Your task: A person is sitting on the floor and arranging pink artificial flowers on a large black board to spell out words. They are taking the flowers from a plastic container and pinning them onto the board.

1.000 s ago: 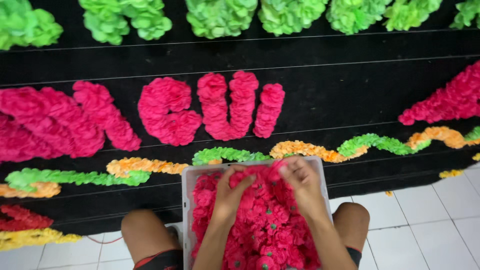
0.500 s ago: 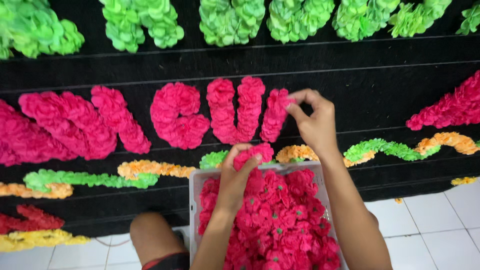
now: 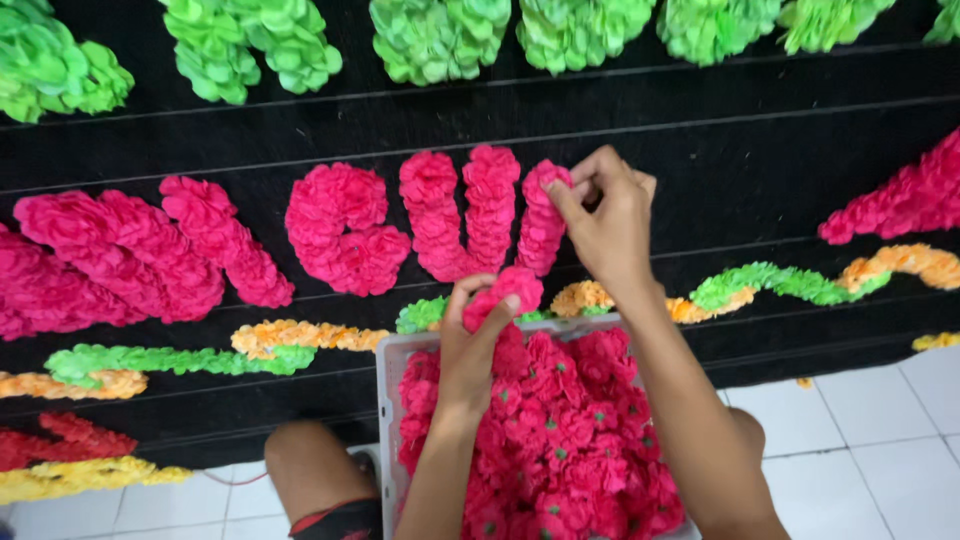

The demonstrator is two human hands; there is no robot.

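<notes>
The person's right hand (image 3: 605, 225) is up at the black board (image 3: 700, 150), fingers pinched narrow on a pink paper flower (image 3: 553, 180) at the top of the rightmost pink stroke; the flower sits pressed against the board, touching the column of pink flowers just below it. The left hand (image 3: 472, 345) rests lower, at the far rim of a pale plastic tub (image 3: 386, 400), with its fingers curled around another pink paper flower (image 3: 508, 288), which it holds just above the heap. The tub is packed with loose pink flowers (image 3: 560, 440), some showing small green centres, and it stands between the person's knees, its far edge just beside the board's lower part. On the board, pink flowers form thick letter-like shapes (image 3: 345, 230) across the middle, with a further pink band (image 3: 900, 200) rising toward the right edge. A row of green flower clusters (image 3: 440, 40) runs along the top. Below the pink shapes a wavy line of alternating green and orange flowers (image 3: 780, 282) crosses the board from left to right, passing just behind the tub. At the lower left lie short strips of red and yellow flowers (image 3: 70, 460). White floor tiles (image 3: 870, 450) show at the lower right, beside the person's right knee.
</notes>
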